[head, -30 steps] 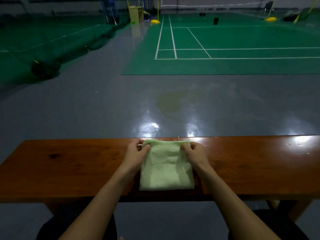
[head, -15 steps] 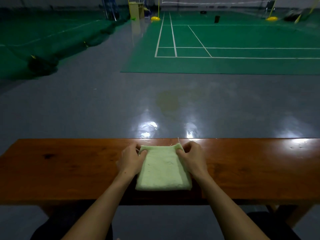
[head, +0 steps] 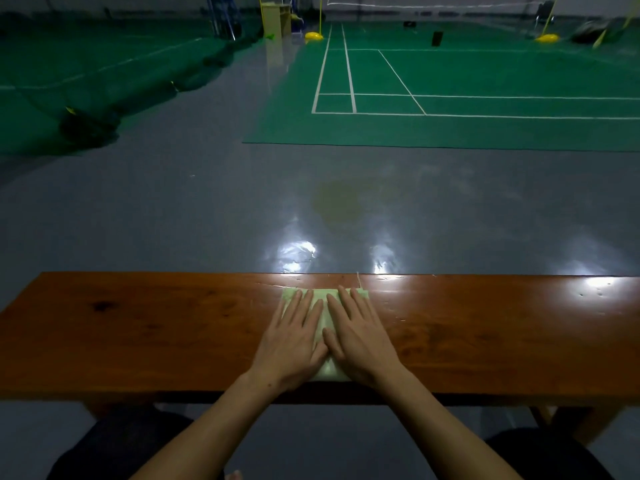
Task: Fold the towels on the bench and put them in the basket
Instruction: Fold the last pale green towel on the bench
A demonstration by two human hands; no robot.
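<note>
Tabletop [head: 138, 327] carries the folded pale-green towel [head: 320, 308] at its middle, near the far edge, and on that towel your left hand [head: 291, 344] and right hand [head: 360, 337] lie flat, each grip spread, likely pressing the fold; no basket in view.

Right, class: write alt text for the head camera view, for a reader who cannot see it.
Both hands, left hand and right hand, press flat, fingers straight, on a folded pale green towel lying on a long wooden bench. Beyond the bench lie a glossy grey floor and a green court with white lines; no basket is in view.
</note>
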